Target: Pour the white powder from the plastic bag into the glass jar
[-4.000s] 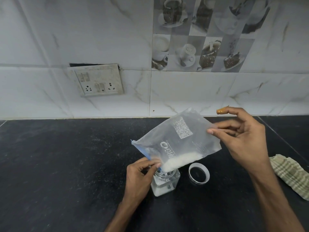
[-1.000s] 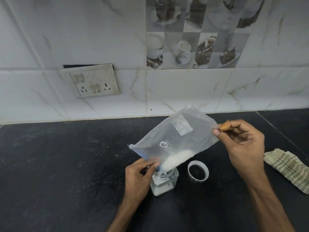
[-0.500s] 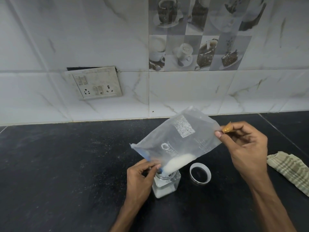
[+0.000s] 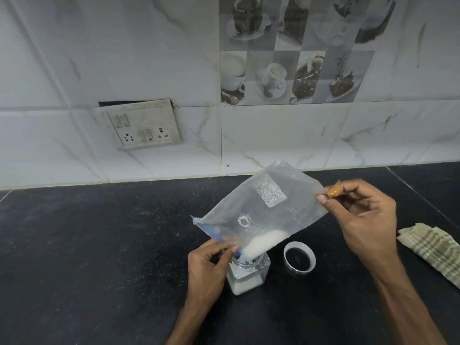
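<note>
Pour in progress. The bag (image 4: 263, 210) is tilted, its long axis sloping from the high right corner down-left to its mouth at the jar (image 4: 249, 275) opening. The left hand (image 4: 206, 267), nearer the jar, pinches the bag mouth by the rim. The right hand (image 4: 366, 220) pinches the raised far corner. The powder (image 4: 263, 244) is bunched at the low end and the jar is part full. It stands mid-worktop (image 4: 99, 245), well off the back edge, with the lid (image 4: 300, 256) just right of it and a cloth (image 4: 433, 247) at the right edge. Emptying it likely needs the right hand raised.
</note>
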Demonstrator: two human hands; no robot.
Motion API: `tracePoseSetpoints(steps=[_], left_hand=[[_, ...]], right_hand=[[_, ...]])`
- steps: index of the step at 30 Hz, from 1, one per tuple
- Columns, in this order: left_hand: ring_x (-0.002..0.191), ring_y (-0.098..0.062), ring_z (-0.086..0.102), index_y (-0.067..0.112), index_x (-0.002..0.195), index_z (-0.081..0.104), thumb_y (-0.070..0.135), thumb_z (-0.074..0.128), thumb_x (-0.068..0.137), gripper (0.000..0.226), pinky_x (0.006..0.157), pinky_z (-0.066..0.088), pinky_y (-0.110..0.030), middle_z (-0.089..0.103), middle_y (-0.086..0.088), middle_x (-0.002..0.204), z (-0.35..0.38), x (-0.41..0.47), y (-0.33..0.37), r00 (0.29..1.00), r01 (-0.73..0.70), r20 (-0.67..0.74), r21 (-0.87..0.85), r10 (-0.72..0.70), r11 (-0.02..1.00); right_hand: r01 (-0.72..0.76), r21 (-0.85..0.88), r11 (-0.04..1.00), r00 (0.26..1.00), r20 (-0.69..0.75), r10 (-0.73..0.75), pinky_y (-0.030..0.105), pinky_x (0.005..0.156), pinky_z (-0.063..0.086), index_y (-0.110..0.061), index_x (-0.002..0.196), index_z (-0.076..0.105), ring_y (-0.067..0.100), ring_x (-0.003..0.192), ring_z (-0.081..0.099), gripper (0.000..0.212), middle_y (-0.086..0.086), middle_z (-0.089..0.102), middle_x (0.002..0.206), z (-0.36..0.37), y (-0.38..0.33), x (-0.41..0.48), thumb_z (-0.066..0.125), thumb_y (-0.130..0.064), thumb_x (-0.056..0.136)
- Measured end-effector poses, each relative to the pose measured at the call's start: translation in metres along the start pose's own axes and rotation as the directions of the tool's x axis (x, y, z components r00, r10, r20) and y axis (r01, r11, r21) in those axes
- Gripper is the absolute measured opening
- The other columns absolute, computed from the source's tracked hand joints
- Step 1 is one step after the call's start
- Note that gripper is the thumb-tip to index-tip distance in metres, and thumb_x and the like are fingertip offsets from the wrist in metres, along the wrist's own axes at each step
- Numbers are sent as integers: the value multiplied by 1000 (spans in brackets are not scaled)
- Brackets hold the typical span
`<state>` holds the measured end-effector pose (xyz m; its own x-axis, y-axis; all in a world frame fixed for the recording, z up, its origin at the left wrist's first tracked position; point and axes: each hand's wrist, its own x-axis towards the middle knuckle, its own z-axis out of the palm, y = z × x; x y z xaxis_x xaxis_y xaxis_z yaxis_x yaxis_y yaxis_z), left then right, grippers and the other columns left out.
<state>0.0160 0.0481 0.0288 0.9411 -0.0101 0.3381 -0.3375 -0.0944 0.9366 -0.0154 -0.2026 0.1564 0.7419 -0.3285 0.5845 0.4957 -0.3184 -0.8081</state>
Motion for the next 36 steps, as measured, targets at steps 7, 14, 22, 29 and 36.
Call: tracePoseSetpoints(steps=[7, 14, 22, 29, 36], left_hand=[[86, -1, 75, 40, 84, 82, -10, 80, 79, 50, 77, 55, -11, 80, 16, 93, 2, 0, -5, 1000, -1, -15, 29, 1, 1000], [80, -1, 74, 39, 85, 82, 5, 82, 80, 35, 71, 54, -11, 79, 15, 86, 1, 0, -3, 1000, -8, -15, 41, 9, 999], [75, 0, 73, 36, 79, 80, -5, 82, 78, 41, 68, 53, -10, 79, 15, 84, 1, -2, -5, 1000, -5, -19, 64, 6, 998], [80, -2, 74, 24, 81, 84, -5, 81, 80, 29, 72, 54, -11, 80, 10, 88, 2, -3, -4, 1000, 25, -5, 35, -24, 999], [80, -3, 75, 17, 82, 85, -2, 81, 80, 20, 72, 54, -11, 81, 5, 87, 1, -3, -5, 999, 44, -7, 3, -44, 999]], right_hand=[[4, 8, 1000, 999, 37, -4, 19, 82, 56, -15, 80, 66, 6, 83, 71, 23, -10, 75, 83, 3, -2, -3, 75, 6, 75], [19, 20, 1000, 1000, -9, -19, 20, 82, 57, -14, 81, 66, 5, 81, 71, 17, -12, 75, 82, 2, -3, -1, 76, -2, 73], [5, 39, 999, 1000, -20, -4, 20, 82, 57, -13, 81, 65, 5, 82, 71, 16, -10, 75, 82, 2, -3, -3, 75, -4, 73], [28, 34, 999, 1000, -9, -27, 20, 82, 57, -16, 82, 66, 6, 83, 71, 17, -12, 75, 83, 4, -3, -3, 76, -5, 75], [23, 30, 999, 999, -25, -22, 22, 83, 57, -15, 81, 65, 7, 83, 71, 16, -11, 75, 82, 4, -3, -2, 76, -4, 75]])
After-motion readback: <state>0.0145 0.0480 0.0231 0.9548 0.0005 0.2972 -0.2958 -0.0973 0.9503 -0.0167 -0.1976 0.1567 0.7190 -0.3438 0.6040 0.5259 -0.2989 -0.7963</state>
